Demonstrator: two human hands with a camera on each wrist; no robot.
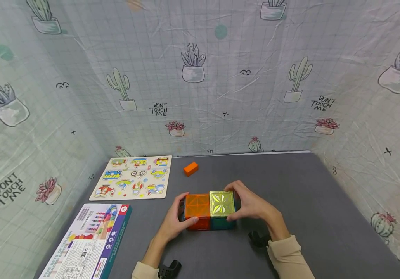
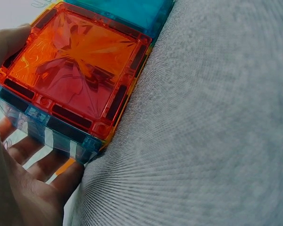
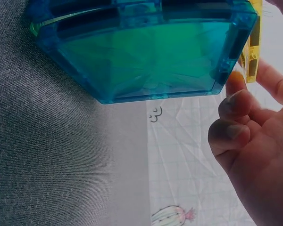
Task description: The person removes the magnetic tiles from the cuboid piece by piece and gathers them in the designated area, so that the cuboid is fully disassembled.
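A low box of see-through magnetic tiles stands on the grey table, made of two cubes side by side. Its left half has an orange top tile (image 1: 197,205) and a red front tile (image 2: 75,66); the left end is clear blue. The right half shows teal sides (image 3: 151,61) under a yellow tile (image 1: 222,204) with a starburst pattern. My left hand (image 1: 172,221) grips the left end, thumb along the front and fingers around the end. With thumb and fingertips, my right hand (image 1: 251,202) holds the yellow tile by its right side, near and far corners.
Behind the box lies a small orange block (image 1: 191,169). A wooden picture puzzle board (image 1: 168,170) rests at the back left, with a printed toy box (image 1: 88,240) in front of it. Cactus-print cloth (image 1: 227,93) walls the table's back and sides.
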